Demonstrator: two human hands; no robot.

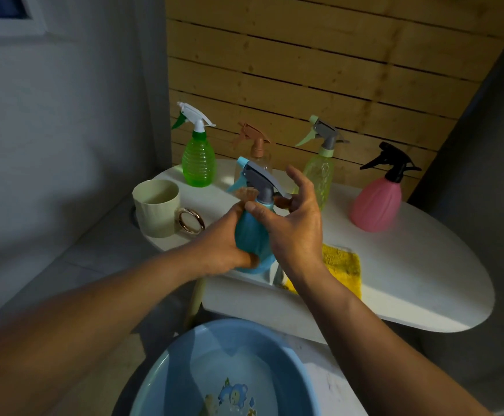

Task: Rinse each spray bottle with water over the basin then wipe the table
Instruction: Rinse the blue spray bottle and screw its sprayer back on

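I hold the blue spray bottle (252, 235) upright between both hands, above the near edge of the white table (409, 265). My left hand (223, 244) wraps the left side and base of its body, fingers curled around it. My right hand (292, 226) is at the neck: the thumb lies across the front just below the collar and at least 1 finger is hooked behind the neck, while the other fingers are spread and raised beside the head.

The bottle has a rounded, ribbed body in opaque blue, narrowing to a short neck. Its head is grey with a light blue nozzle tip and a light blue trigger, both pointing left.

4 other spray bottles stand at the back of the table along the wood-plank wall (319, 70):
1. green spray bottle (198, 163), translucent ribbed body, white head, far left.
2. clear spray bottle (255, 151), brown head, partly hidden behind the held bottle.
3. pale green spray bottle (318, 172), grey head.
4. pink spray bottle (375, 202), black head, far right.

A cream mug (156, 208) stands at the table's left end. A yellow cloth (343, 262) lies on the table just behind my right wrist. The blue basin (223, 370) sits below, nearest to me, with a cartoon print on its bottom.
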